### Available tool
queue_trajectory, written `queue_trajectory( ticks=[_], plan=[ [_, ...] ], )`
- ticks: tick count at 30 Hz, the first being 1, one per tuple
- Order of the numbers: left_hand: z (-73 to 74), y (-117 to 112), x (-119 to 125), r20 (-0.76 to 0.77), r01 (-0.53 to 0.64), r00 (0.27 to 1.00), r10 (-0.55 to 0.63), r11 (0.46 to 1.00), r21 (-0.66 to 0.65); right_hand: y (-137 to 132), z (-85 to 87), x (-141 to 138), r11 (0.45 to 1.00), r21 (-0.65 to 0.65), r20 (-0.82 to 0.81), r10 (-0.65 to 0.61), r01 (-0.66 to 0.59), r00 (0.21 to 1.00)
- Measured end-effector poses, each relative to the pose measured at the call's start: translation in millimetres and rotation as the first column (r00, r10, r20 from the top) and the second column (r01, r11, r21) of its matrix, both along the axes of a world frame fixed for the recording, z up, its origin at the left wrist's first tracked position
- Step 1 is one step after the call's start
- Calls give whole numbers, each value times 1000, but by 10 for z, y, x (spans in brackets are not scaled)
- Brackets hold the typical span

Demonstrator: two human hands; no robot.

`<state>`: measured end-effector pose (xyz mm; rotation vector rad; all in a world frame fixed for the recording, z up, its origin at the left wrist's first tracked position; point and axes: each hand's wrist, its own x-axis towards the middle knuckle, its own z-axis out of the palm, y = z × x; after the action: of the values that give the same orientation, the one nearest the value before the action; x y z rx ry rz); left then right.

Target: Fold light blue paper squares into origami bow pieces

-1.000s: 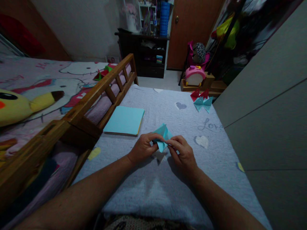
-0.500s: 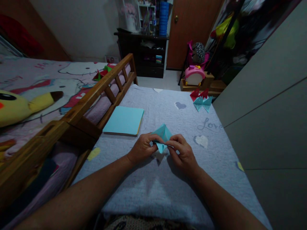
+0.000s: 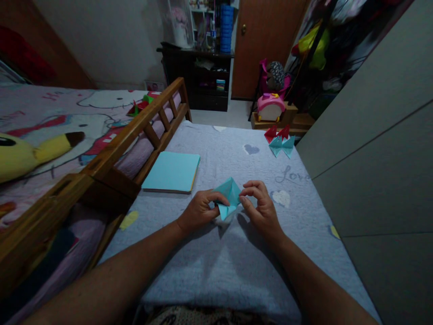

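Note:
A folded light-blue paper piece [image 3: 228, 195] sits just above the grey bedspread [image 3: 237, 262] between both hands. My left hand [image 3: 200, 209] pinches its left side with curled fingers. My right hand [image 3: 260, 207] has its thumb and forefinger pinched at the paper's right corner. A stack of light-blue square sheets [image 3: 172, 171] lies to the left of the hands, near the wooden rail.
Finished red and blue folded pieces [image 3: 279, 141] lie at the bed's far right corner. A wooden bed rail [image 3: 128, 135] runs along the left, with a yellow plush toy [image 3: 23, 153] beyond it. A grey wardrobe wall [image 3: 379, 158] stands close on the right.
My right hand has shifted up and right from the paper's lower fold to its right corner. The view has tilted slightly. My left hand keeps its grip.

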<state>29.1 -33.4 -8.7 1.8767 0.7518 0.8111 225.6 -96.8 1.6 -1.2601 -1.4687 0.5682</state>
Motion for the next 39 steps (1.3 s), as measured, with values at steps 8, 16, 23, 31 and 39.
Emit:
queue_trajectory(
  ticks=[8, 16, 23, 31, 39],
  plan=[
    [18, -9, -23, 2, 95, 995, -95, 994, 62, -10, 13, -5, 985, -130, -148, 90, -110, 985],
    [-2, -40, -15, 15, 154, 988, -155, 987, 47, -3, 12, -15, 964, -199, -312, 108, -176, 944],
    [-10, -55, -4, 17, 158, 987, -159, 987, 41, -5, 10, -27, 967, -187, -348, 100, -173, 932],
    [35, -53, -13, -88, 190, 980, -176, 963, 192, -29, 31, -12, 981, -150, -369, 63, -126, 927],
    [58, -68, 15, -105, 241, 970, -217, 907, 346, 5, 21, 54, 972, -196, -331, 58, -128, 942]
  ],
)
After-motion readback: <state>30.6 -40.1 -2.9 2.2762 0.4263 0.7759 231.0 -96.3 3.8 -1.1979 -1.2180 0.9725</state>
